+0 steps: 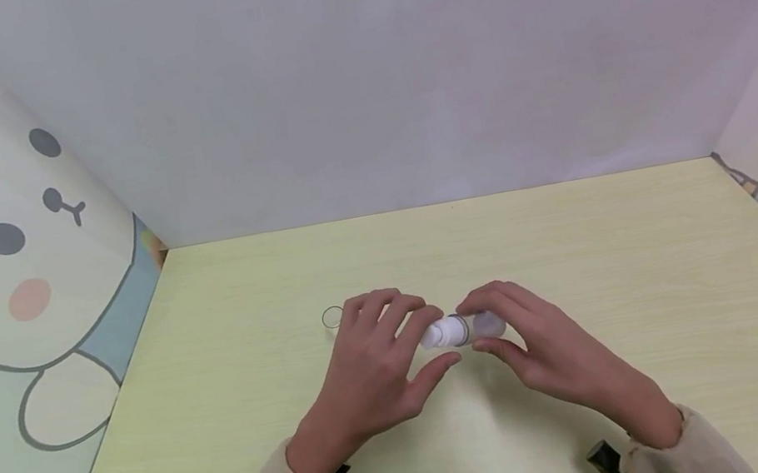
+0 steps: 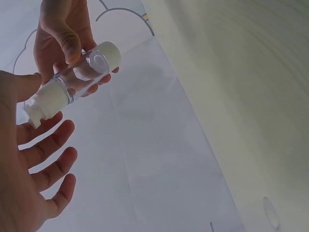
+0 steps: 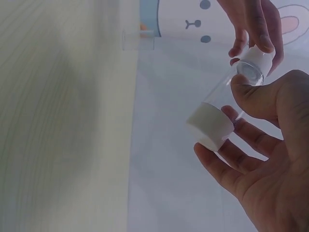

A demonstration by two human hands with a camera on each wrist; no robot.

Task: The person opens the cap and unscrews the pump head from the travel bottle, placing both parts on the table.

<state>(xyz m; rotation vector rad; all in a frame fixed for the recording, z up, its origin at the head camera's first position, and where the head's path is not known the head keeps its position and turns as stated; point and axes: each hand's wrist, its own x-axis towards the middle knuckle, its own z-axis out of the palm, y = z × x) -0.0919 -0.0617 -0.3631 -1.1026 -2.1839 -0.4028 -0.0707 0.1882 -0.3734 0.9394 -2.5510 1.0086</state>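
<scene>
A small clear pump bottle (image 1: 488,325) with a white pump top and a white base is held sideways above the table, between both hands. My right hand (image 1: 546,342) grips its clear body, with the thumb on the near side and the fingers around the far side. Around the white pump top (image 2: 50,99) at the other end, the thumb and forefinger of my left hand (image 1: 379,363) pinch, its other fingers spread loosely. The white base (image 3: 210,126) shows beyond the right hand's fingers in the right wrist view.
A clear open cylinder, like a cap (image 3: 138,40), stands on the pale wood-grain table (image 1: 577,235) just behind the left hand; its rim shows in the head view. A plain pale wall (image 1: 415,95) rises at the back, with cartoon-printed panels (image 1: 38,246) at the sides.
</scene>
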